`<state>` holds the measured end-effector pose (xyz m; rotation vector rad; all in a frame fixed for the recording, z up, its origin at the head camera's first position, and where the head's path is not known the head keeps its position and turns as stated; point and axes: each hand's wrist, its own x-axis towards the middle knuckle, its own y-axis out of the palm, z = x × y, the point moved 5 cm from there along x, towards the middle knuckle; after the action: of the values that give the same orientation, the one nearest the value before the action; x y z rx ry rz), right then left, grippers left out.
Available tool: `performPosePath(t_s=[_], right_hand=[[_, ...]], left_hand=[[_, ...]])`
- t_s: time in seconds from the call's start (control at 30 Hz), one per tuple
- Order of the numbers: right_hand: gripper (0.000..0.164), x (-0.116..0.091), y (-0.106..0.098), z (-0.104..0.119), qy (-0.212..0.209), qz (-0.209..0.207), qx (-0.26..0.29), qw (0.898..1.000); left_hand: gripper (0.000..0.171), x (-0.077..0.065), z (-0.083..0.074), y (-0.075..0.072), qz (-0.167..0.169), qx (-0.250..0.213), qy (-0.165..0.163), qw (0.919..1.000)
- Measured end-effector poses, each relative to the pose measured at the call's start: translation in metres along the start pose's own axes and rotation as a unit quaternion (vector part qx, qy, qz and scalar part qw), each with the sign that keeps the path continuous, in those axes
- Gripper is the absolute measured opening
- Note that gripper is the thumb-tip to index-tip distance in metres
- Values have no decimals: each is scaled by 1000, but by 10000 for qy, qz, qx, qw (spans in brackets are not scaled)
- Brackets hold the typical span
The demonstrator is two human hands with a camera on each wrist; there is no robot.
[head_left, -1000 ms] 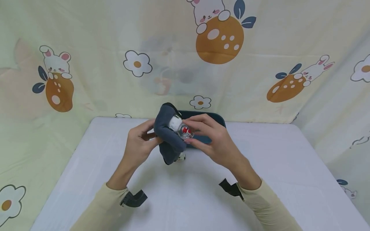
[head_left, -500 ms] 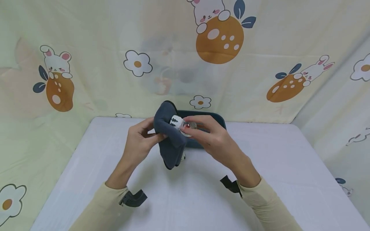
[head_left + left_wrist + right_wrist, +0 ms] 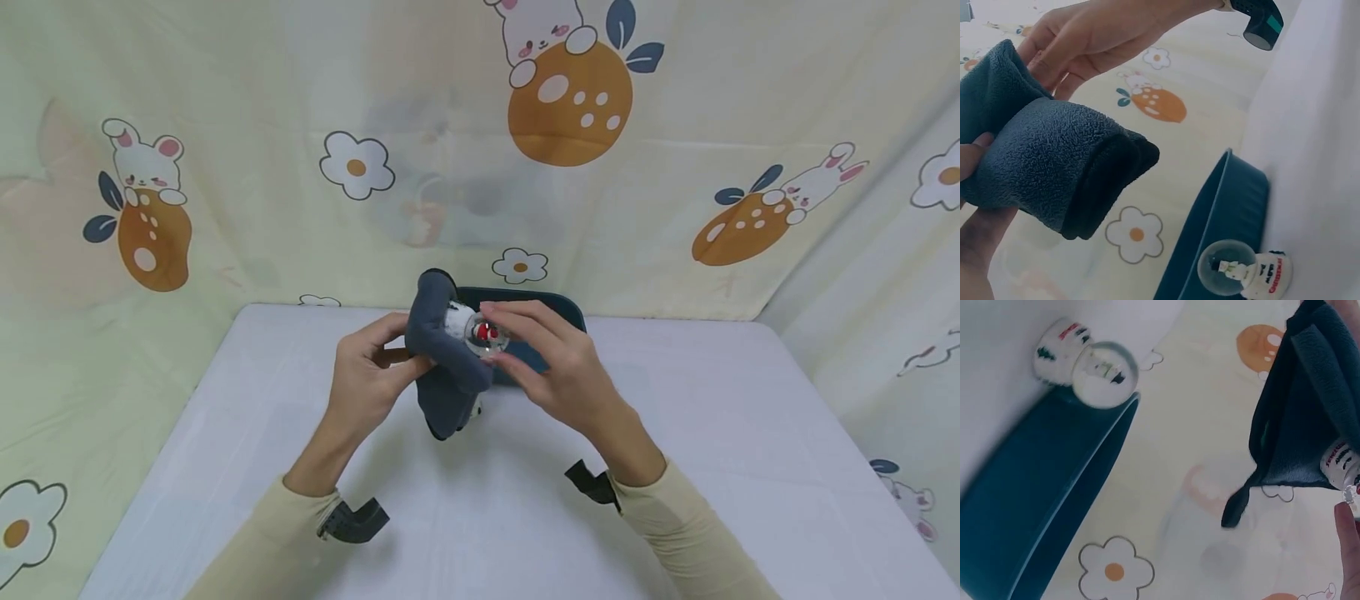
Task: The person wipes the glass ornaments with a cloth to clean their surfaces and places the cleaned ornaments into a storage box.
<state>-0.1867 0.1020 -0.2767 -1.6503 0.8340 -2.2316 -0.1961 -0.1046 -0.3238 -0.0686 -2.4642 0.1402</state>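
Raised over the table is a snow globe (image 3: 487, 335) with a clear dome, a red figure inside and a white base. My left hand (image 3: 367, 367) grips a folded dark blue-grey cloth (image 3: 450, 400) that wraps the base from the left. With thumb and fingers, my right hand (image 3: 562, 350) pinches the dome from the right. In the left wrist view the cloth (image 3: 1054, 156) hides the held globe. A second snow globe (image 3: 1272, 275) stands upright on the table, with a snowman inside and red lettering on its white base; the cloth mostly hides it in the head view.
A dark teal plastic bin (image 3: 566, 302) stands behind the hands at the back of the table (image 3: 712, 417), close beside the second globe. A patterned curtain (image 3: 262, 167) hangs at the table's far edge. Black wrist cameras sit on both sleeves.
The right fingers first closed over the dome, then spread to its sides, so the red figure shows again. The held globe turned, and cloth and globe shifted slightly right.
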Motion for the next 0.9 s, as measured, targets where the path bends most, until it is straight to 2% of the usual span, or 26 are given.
performPosePath(t_s=[0.33, 0.6, 0.77, 0.9], right_hand=[[51, -2, 3, -6, 1027, -178, 483, 9934], [45, -6, 5, -10, 1749, -328, 896, 9799], [50, -8, 7, -11, 1841, -24, 1120, 9765], [54, -5, 6, -10, 1609, 183, 1086, 9808]], left_hand=[[40, -3, -3, 1, -30, 81, 453, 9989], [45, -4, -3, 4, -22, 218, 690, 9974], [48, -3, -1, 2, -122, 293, 696, 9971], [48, -1, 0, 1, -81, 132, 674, 9976]])
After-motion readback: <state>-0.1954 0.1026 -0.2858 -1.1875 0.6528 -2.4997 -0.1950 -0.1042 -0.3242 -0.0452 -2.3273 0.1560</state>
